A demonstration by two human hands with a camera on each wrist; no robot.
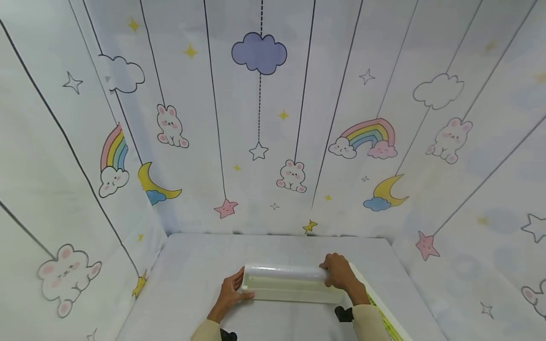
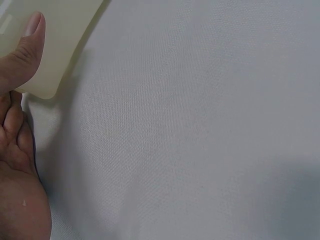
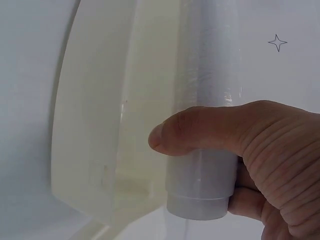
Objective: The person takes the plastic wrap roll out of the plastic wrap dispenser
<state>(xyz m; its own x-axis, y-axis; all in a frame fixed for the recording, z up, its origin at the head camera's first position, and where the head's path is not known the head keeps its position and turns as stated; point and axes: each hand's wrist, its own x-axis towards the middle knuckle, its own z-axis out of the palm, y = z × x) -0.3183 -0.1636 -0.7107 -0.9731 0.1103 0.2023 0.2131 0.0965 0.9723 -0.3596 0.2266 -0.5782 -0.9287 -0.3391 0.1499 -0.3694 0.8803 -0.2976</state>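
Head cam first: I've got both hands on a long cream tray setup, around the middle of the white table. The left hand pinches the left end of the cream tray, thumb on the near side, fingers round the end and far side. The clear roll runs lengthwise along the tray's far edge, and the right hand grips its right end from above. Just beside that hand, a long white-and-yellow-green strip slants down toward the bottom of my picture. Behind it all hangs a white backdrop with bunnies, clouds and rainbows.

Left wrist cam: mostly white cloth for me here. The thumb lies flat on the cream tray near its rounded corner, with the other fingers bent below it. Pretty narrow grip, though I can't tell from this angle how far round the back the fingertips go.

Right wrist cam is the good one: thumb across the roll, fingers bent round its other side, so the grip's about as wide as the roll. A narrower end pokes out past the hand, and the tray lies right alongside.
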